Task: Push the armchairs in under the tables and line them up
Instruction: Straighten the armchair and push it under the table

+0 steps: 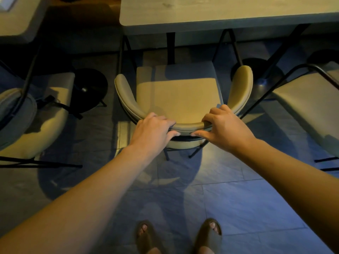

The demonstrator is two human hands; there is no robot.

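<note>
A beige padded armchair (176, 96) with a curved backrest and thin black legs stands straight in front of me, facing a pale wooden table (220, 13). The front edge of its seat lies just below the table's edge. My left hand (154, 131) grips the left part of the curved backrest, fingers over the top and thumb beneath. On the right part of the same backrest, my right hand (225, 127) holds on in the same way.
A second armchair (36, 114) stands at the left, turned at an angle, by another table (20, 24). A third armchair (308, 99) is at the right edge. Round black table bases (89, 88) (256, 74) sit on the tiled floor. My sandalled feet (178, 237) show below.
</note>
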